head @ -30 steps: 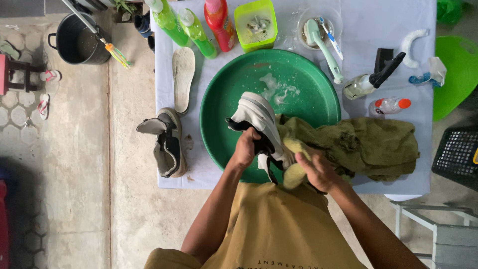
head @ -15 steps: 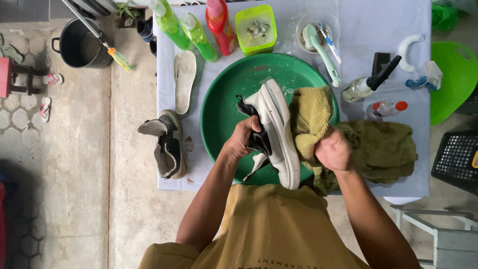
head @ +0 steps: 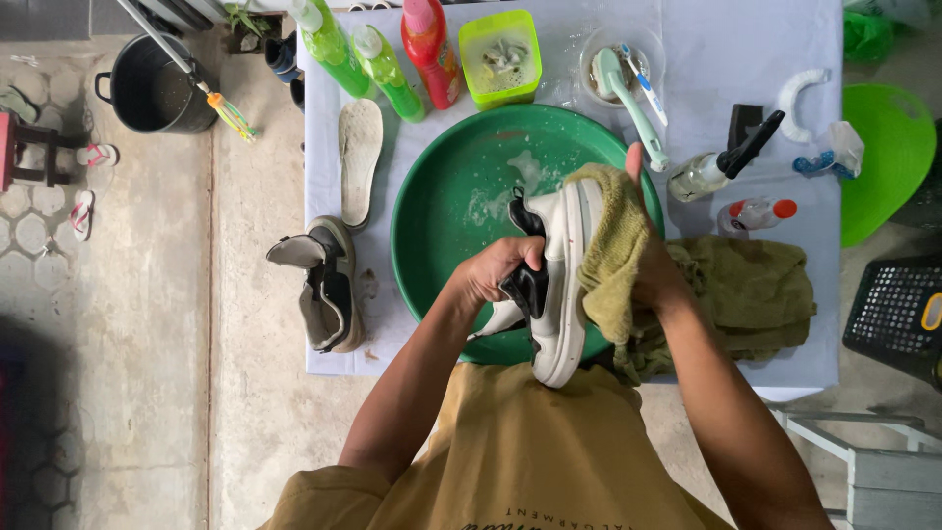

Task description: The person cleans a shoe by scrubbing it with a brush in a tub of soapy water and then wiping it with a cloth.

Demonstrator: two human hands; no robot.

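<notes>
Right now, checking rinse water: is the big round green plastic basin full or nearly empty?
Nearly empty: the green plastic basin shows bare bottom, with only patches of suds near the white-soled shoe.

A white-covered table (head: 687, 59) stands on bare concrete floor (head: 245, 393) in daylight. Hexagonal paving (head: 39, 236) lies at nine o'clock. A black pot (head: 152, 93) sits at ten.

A black pot (head: 152, 93) stands on the floor; green bottles (head: 358, 54) line the table's far edge
</notes>
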